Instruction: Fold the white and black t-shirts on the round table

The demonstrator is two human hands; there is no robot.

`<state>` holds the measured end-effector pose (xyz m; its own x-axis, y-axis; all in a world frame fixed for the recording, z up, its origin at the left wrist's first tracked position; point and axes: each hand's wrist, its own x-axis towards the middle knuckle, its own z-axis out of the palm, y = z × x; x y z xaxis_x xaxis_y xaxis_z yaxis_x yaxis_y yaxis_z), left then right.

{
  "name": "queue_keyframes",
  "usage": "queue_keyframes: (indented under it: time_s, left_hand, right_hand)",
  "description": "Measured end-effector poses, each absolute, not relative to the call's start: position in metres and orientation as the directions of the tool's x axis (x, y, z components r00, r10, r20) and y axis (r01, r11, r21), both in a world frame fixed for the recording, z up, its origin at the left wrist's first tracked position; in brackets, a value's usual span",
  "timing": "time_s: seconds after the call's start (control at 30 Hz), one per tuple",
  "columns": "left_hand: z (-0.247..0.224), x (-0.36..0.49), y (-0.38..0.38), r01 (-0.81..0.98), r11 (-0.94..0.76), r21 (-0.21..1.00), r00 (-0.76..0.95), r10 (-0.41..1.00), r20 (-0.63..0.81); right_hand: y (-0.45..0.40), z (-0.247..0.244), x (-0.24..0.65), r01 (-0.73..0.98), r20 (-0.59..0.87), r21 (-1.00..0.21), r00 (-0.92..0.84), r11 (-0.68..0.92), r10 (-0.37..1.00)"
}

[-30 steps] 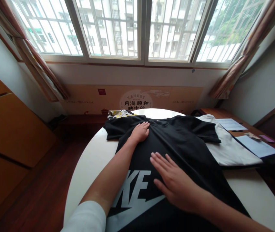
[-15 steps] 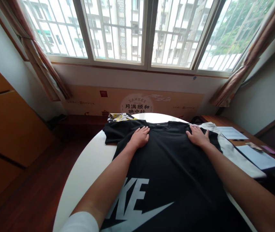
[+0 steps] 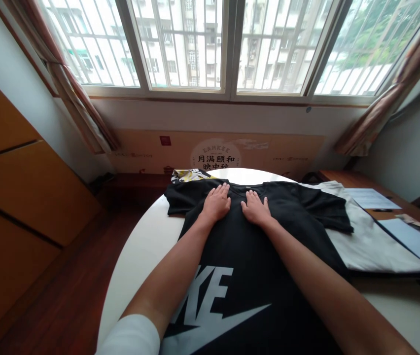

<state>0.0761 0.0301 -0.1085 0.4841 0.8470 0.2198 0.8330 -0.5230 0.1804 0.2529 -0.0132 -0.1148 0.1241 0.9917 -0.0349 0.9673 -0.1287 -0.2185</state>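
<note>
Two ungripping hands, left hand (image 3: pixel 216 203) and right hand (image 3: pixel 256 208), are pressing open on a black Nike T-shirt (image 3: pixel 254 256) atop a round white table (image 3: pixel 139 276) beneath a barred window (image 3: pixel 182 47).

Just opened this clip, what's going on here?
A person has both bare hands pressed flat on a black T-shirt with a large white Nike logo, the left hand and right hand side by side just below the collar. The shirt lies spread out on a round white table, sleeves out to the sides. A white garment lies partly under the sleeve on the right, and a patterned cloth sits at the far edge.
</note>
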Motion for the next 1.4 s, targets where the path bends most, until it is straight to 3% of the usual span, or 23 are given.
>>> queue_keyframes:
  time_s: [0.1,0.3,0.47,0.57,0.67,0.77,1.07,1.4]
  left_hand:
    - [-0.102,0.059,0.036,0.924,-0.345,0.162,0.298,0.919,0.259]
    - [-0.094,0.016,0.059,0.974,-0.166,0.157,0.156,0.985,0.073]
    - [-0.089,0.004,0.060,0.989,-0.021,0.147,-0.001,0.989,0.148]
    - [-0.082,0.023,0.051,0.986,-0.124,0.108,0.095,0.966,0.240]
    - [-0.081,0.052,0.041,0.888,-0.434,0.153,0.416,0.899,0.137]
    - [-0.093,0.073,0.036,0.810,-0.558,0.182,0.557,0.828,0.057]
    - [-0.115,0.074,0.038,0.894,-0.439,0.088,0.431,0.897,0.092]
    - [-0.118,0.073,0.036,0.890,-0.442,0.109,0.432,0.896,0.104]
  right_hand:
    - [-0.015,-0.125,0.246,0.959,-0.020,-0.238,0.150,-0.151,0.988]
    - [-0.016,-0.128,0.254,0.954,-0.005,-0.266,0.140,-0.137,0.990]
    - [-0.019,-0.125,0.254,0.951,0.057,-0.291,0.129,-0.107,0.990]
    - [-0.022,-0.120,0.252,0.954,0.142,-0.295,0.099,-0.054,0.985]
    - [-0.024,-0.118,0.249,0.957,0.159,-0.292,0.049,0.000,0.986]
    - [-0.022,-0.120,0.249,0.955,0.105,-0.296,0.003,0.029,0.994]
    - [-0.016,-0.124,0.283,0.925,0.000,-0.274,0.275,-0.264,0.961]
    - [-0.012,-0.098,0.348,0.885,0.067,-0.220,0.433,-0.410,0.899]
